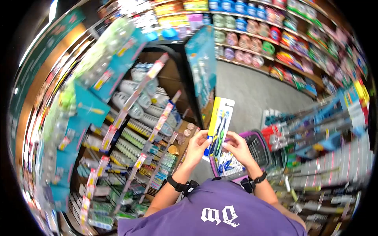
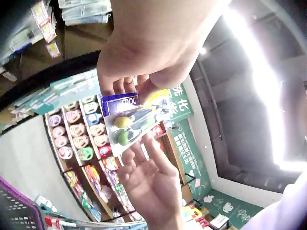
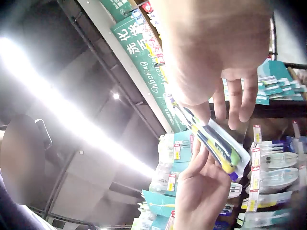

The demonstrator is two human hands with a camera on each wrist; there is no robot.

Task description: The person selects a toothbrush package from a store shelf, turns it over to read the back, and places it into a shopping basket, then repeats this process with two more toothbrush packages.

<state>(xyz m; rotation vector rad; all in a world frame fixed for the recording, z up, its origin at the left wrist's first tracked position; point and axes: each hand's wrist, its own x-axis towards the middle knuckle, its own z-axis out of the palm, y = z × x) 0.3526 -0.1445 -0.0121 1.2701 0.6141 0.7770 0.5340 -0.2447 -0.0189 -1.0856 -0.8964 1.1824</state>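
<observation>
A toothbrush pack (image 1: 219, 126) with a yellow and blue card and two brushes, one green and one dark blue, stands nearly upright before the chest in the head view. The left hand (image 1: 199, 147) pinches its lower left edge between thumb and fingers. At the pack's lower right edge is the right hand (image 1: 239, 149), thumb on the front and fingers behind. In the left wrist view, the left hand (image 2: 144, 52) grips the blue end of the pack (image 2: 136, 120). The right wrist view shows the right hand (image 3: 216, 62) along the pack's edge, fingers extended.
Below the hands is a purple-rimmed basket (image 1: 256, 147) holding several packs (image 1: 230, 163). A rack of hanging toothbrush packs (image 1: 134, 137) stands at the left. Shelves of bottles (image 1: 248, 41) line the back, and long-handled goods (image 1: 311, 122) hang at the right.
</observation>
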